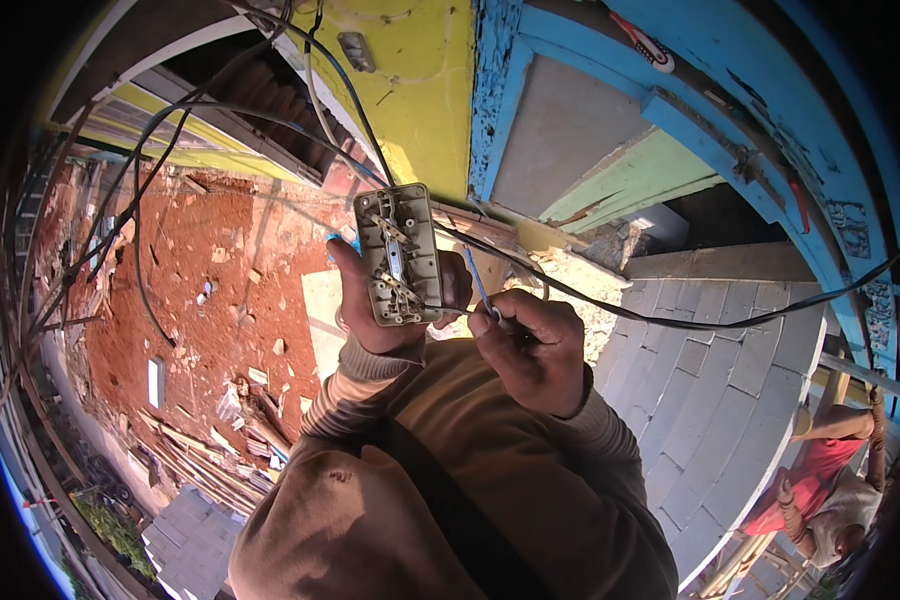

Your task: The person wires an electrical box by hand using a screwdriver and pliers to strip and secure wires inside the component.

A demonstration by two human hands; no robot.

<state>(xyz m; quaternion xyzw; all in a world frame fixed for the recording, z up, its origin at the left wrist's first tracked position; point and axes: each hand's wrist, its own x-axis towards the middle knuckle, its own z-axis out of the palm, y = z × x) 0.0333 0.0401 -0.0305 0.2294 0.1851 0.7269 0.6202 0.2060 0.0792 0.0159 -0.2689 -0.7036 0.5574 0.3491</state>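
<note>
My left hand (375, 310) is wrapped around an opened beige electrical socket box (407, 255), with its inside facing up. Metal contact strips run along the middle of the box, among plastic posts. A dark cable passes by the top of the box. Close to its lower right corner, my right hand (535, 345) pinches an electrical wire, and a thin blue length (477, 275) of it sticks up from the fingertips. A pale end shows between thumb and forefinger; the fingers hide the rest. Something bright blue (344, 242) shows beside my left thumb.
Black cables (730, 322) loop across the view and hang at the left. A yellow wall (410, 70) and blue frame (530, 95) stand ahead. A red-and-white-handled tool (650, 50) lies on the frame. Grey blocks (710, 380) are stacked right, near another person (840, 500). Debris litters red soil (210, 300).
</note>
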